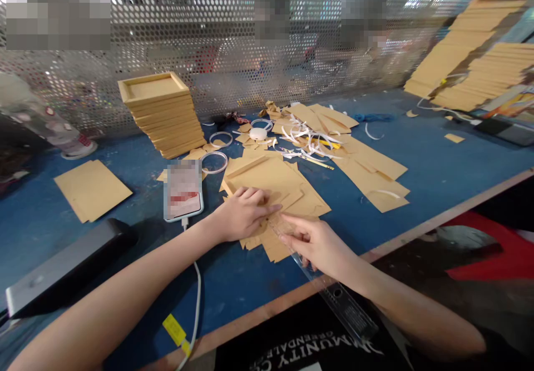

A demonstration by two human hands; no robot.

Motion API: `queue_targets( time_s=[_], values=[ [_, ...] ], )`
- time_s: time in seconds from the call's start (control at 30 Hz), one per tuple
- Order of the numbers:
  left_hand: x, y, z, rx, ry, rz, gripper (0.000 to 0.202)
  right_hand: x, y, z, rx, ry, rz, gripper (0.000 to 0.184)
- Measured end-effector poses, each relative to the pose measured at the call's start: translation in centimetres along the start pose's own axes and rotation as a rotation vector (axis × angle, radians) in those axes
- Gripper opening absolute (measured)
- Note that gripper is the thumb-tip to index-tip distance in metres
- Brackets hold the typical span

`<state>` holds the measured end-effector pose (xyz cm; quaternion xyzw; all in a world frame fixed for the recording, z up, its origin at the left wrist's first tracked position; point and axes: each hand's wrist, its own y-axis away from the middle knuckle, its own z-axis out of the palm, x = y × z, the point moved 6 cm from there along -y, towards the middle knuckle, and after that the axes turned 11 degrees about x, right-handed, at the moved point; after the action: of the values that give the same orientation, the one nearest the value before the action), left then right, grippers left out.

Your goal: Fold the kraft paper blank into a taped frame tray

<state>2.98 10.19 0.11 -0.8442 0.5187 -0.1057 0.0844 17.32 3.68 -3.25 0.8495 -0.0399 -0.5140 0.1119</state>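
My right hand point(319, 246) grips a clear plastic ruler point(346, 307), which slants from the brown card down past the table edge. My left hand point(244, 213) has bent fingers closed against a brown card sheet point(271, 179), holding it down, its index finger reaching toward the right fingertips. This sheet has a raised, folded border along its upper left side. Under both hands, several more brown card pieces point(273, 248) overlap on the blue table. What lies directly beneath my left palm is hidden.
A stack of brown card trays point(162, 118) stands at the back left, near a phone point(183, 190) on a white cable point(198, 287). White strips point(311, 143) and card scraps lie behind the work. Taller card stacks point(467, 43) lean at far right. A perforated metal screen point(233, 59) closes the back.
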Motion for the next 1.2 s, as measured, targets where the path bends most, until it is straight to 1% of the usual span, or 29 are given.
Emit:
queue_targets(
  time_s=[0.13, 0.23, 0.33, 0.5, 0.67, 0.97, 1.1, 1.2],
  values=[
    [0.0, 0.1, 0.0, 0.012, 0.004, 0.004, 0.048, -0.5, 0.2, 0.5, -0.021, 0.009, -0.036, 0.058],
    [-0.1, 0.2, 0.1, 0.027, 0.006, 0.012, 0.047, -0.6, 0.3, 0.9, -0.058, 0.001, -0.034, 0.057],
    [-0.1, 0.3, 0.2, 0.036, 0.012, 0.019, 0.048, -0.4, 0.2, 0.6, -0.034, 0.009, -0.025, 0.056],
    [-0.1, 0.4, 0.3, 0.031, 0.019, 0.030, 0.050, 0.3, -0.3, -2.0, 0.087, 0.071, -0.040, 0.054],
    [-0.2, 0.4, 0.4, 0.019, 0.032, 0.025, 0.053, 1.8, -1.1, -4.8, 0.208, 0.130, 0.025, 0.055],
    [-0.3, 0.4, 0.3, 0.029, 0.047, 0.031, 0.053, 2.5, -2.2, -7.3, 0.295, 0.114, 0.122, 0.058],
    [-0.2, 0.4, 0.2, 0.065, 0.051, 0.023, 0.048, 2.8, -2.9, -8.8, 0.329, 0.131, 0.086, 0.058],
    [-0.2, 0.4, 0.0, 0.098, 0.052, -0.012, 0.044, 2.5, -4.3, -10.4, 0.368, 0.152, 0.017, 0.059]
  ],
)
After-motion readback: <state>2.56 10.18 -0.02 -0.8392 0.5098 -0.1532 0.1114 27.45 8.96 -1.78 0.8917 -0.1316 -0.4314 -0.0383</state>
